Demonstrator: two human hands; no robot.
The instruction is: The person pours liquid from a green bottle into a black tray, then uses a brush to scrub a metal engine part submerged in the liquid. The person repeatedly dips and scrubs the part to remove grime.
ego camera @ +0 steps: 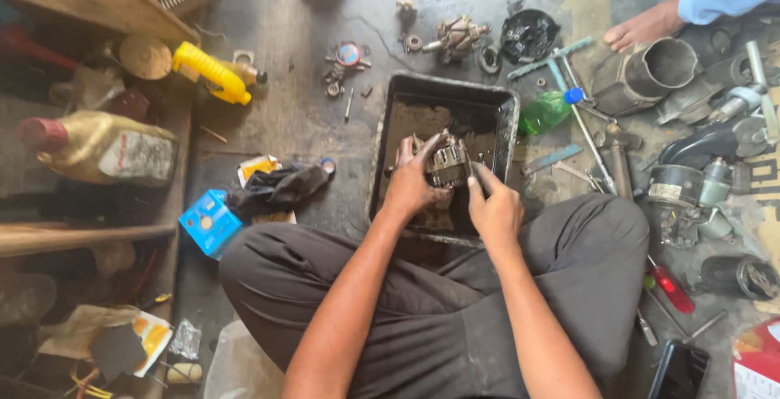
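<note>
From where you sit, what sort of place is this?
Likely a small motor repair workshop, worked on the floor. Both hands, left hand and right hand, hold a greasy metal part over a black tray. A rotor, a metal housing and a screwdriver lie around.

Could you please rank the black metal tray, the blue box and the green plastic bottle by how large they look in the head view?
1. black metal tray
2. blue box
3. green plastic bottle, only slightly smaller than the box, so that order is unsure.
</note>
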